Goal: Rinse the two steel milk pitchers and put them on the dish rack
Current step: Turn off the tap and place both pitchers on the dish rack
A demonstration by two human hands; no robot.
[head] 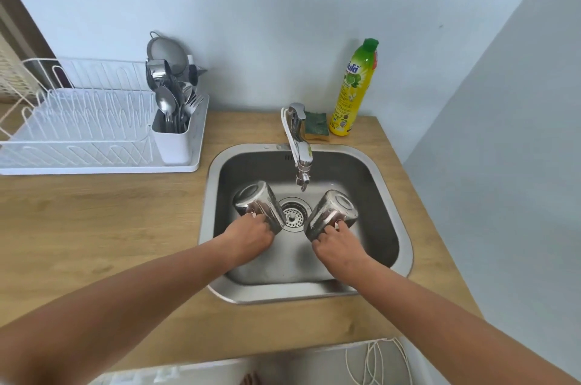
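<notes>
Two steel milk pitchers are held tilted, bottoms up, over the steel sink. My left hand grips the left pitcher by its handle side. My right hand grips the right pitcher the same way. Their mouths point down toward the drain and are hidden by my hands. The tap stands above and between them; I see no water running. The white dish rack sits on the counter to the left, its plate slots bare.
A cutlery holder full of spoons and forks stands at the rack's right end, with a strainer behind it. A green sponge and a yellow dish-soap bottle stand behind the sink. The wooden counter lies between rack and sink.
</notes>
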